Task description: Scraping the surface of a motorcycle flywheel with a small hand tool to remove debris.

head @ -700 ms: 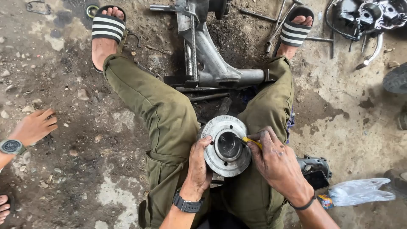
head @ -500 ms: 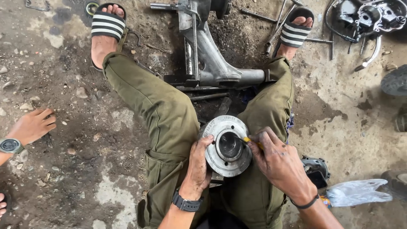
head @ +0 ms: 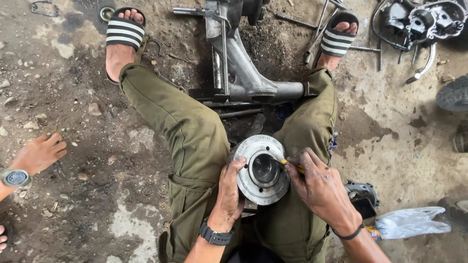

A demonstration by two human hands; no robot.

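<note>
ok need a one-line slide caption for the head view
Seated on dirt, left hand steadies a round grey metal hub while right hand works a yellow-handled tool at its bore.

Left hand (head: pixel 228 195) cupped, right hand (head: pixel 319 187) in a pinching grip.

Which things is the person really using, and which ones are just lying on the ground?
In use:
- left hand steadying the round metal hub
- right hand poking a yellow-handled tool at its middle

Lying about:
- grey metal arm
- engine part
- plastic bag
- loose rods
- another person's hand with a watch
</note>
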